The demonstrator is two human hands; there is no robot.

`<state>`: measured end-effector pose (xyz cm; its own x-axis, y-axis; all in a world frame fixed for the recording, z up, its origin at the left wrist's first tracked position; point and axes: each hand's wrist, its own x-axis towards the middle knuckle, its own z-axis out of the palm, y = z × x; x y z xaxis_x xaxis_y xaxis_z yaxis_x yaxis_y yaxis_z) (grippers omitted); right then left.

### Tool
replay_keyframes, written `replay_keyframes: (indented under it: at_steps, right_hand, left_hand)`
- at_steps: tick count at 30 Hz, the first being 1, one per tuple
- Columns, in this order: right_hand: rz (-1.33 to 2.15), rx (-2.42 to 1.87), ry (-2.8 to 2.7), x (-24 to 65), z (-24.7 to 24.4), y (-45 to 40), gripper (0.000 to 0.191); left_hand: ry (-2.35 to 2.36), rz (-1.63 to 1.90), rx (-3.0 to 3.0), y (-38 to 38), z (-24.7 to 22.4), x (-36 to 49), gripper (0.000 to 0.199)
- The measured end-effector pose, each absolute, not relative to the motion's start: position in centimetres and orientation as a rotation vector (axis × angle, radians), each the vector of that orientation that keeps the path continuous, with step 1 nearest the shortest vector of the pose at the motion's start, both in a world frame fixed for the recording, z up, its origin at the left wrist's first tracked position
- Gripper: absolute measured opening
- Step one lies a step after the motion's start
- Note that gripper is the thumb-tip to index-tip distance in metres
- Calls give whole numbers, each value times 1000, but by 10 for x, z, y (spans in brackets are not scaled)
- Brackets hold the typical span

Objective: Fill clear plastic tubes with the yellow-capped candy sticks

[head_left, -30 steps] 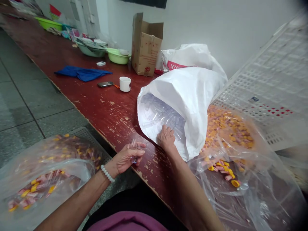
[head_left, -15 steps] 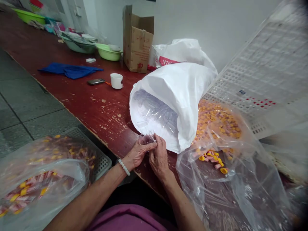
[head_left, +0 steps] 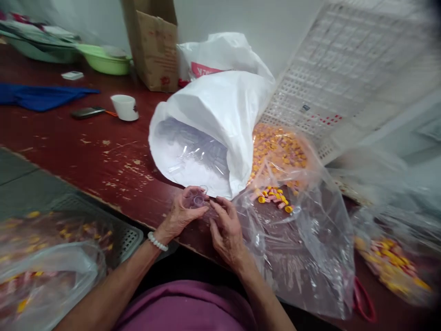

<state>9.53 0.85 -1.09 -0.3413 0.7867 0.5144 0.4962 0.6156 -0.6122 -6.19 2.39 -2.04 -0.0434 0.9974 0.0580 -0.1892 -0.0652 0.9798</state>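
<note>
My left hand (head_left: pixel 179 212), with a beaded bracelet at the wrist, is closed around a few clear plastic tubes (head_left: pixel 197 201), their round ends showing. Close on its right, my right hand (head_left: pixel 227 230) has its thumb and fingers apart, with nothing visible between them. Just beyond both hands lies a white sack (head_left: pixel 220 99), its mouth towards me and more clear tubes (head_left: pixel 203 154) inside. To the right, small yellow-and-pink ring-like pieces (head_left: pixel 275 197) lie by a clear plastic bag (head_left: pixel 306 243); many more are heaped behind them.
A white perforated crate (head_left: pixel 330 78) leans on the right. Across the red table (head_left: pixel 113 156) stand a white cup (head_left: pixel 126 108), a phone (head_left: pixel 87 112), a blue cloth (head_left: pixel 41 96), a cardboard box (head_left: pixel 156 50) and a green basin (head_left: pixel 105 62). Bagged pieces (head_left: pixel 396 262) lie far right; another bag (head_left: pixel 62 271) sits low left.
The view has swung right, bringing a bag of pieces and a red handle into sight. My right hand has come away from the tubes and its fingers have spread; my left hand keeps them.
</note>
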Motion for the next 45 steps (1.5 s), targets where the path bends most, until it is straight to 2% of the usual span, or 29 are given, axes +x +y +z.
replay_keyframes:
  at_steps: [5, 10, 18, 22, 28, 33, 38, 40, 45]
  right_hand:
    - [104, -1309, -1773, 190, 3, 30, 31]
    - [-98, -1842, -1692, 278, -17, 74, 33]
    - [87, -2150, -1866, 299, -20, 110, 28]
    - [247, -2085, -1801, 302, -23, 108, 38]
    - [260, -1746, -1454, 276, -20, 79, 41]
    - [113, -1430, -1623, 208, 18, 30, 27]
    - [-3, -1134, -2064, 166, 40, 2, 10]
    - [-15, -1077, -2231, 165, 42, -1, 15]
    - [142, -1016, -2325, 162, 39, -15, 45]
  left_hand:
    - [1261, 1161, 1640, 22, -31, -55, 43]
    - [1288, 955, 2231, 28, -37, -53, 43]
    - [1340, 928, 2336, 29, -36, -59, 32]
    - [1508, 1107, 1936, 21, -29, -54, 30]
    - [1258, 1205, 1393, 11, -17, -33, 29]
    - [1168, 1126, 1355, 5, -12, -17, 29]
    - [1105, 1107, 1471, 0, -6, -11, 25]
    - [1102, 1066, 1555, -2, -2, -11, 26]
    - [1093, 1027, 1555, -10, 2, -7, 27]
